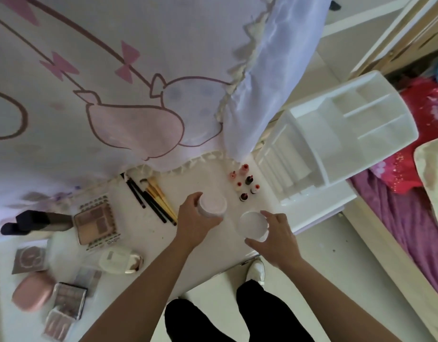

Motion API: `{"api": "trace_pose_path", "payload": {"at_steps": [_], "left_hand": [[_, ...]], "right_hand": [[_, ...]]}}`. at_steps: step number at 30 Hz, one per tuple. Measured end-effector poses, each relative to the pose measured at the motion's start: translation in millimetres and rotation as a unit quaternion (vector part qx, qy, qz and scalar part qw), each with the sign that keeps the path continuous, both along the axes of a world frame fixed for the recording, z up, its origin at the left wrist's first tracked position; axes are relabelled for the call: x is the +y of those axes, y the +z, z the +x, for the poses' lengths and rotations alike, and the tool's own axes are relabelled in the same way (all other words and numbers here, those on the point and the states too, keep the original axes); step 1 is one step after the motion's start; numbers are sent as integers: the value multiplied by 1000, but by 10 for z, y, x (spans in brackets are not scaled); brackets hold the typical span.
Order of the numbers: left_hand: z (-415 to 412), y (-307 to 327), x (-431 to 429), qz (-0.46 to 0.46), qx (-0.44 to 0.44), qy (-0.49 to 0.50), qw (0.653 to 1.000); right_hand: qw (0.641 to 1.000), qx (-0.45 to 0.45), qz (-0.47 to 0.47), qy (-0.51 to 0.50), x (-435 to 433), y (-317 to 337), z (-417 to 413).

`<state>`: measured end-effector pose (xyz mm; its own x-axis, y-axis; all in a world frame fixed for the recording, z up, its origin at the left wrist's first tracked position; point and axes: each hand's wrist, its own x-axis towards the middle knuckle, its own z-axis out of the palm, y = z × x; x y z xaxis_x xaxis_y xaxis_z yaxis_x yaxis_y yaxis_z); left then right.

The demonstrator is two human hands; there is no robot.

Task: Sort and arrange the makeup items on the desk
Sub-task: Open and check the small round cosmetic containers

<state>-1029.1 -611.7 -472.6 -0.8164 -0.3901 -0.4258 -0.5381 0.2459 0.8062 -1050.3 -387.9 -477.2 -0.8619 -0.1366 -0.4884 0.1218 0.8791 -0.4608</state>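
Left hand [195, 220]: pinkish jar [213, 204]; right hand [277, 236]: tub [252, 224]

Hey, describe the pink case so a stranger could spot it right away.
Start at the white desk, then go to its near left corner. The pink case lies beside flat square palettes; it alone is rounded and plain.

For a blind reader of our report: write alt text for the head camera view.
A person's left hand grips a pale round jar and the right hand holds a round white container at a white desk. Around them sit brushes, small bottles and palettes; a white organizer stands at right.
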Motion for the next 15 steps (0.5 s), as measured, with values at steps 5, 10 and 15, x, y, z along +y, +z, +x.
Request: {"api": "trace_pose_path", "payload": {"at_steps": [5, 10, 15], "left_hand": [[-371, -197, -162, -72, 5, 33, 997], [-538, -333, -286, -162, 15, -17, 986], [-536, -363, -305, -185, -1, -42, 982]], "right_hand": [[998, 27, -28, 43, -328, -158, -13], [993, 61, -105, -8, -569, -295, 25], [986, 50, -152, -57, -608, -303, 75]]}}
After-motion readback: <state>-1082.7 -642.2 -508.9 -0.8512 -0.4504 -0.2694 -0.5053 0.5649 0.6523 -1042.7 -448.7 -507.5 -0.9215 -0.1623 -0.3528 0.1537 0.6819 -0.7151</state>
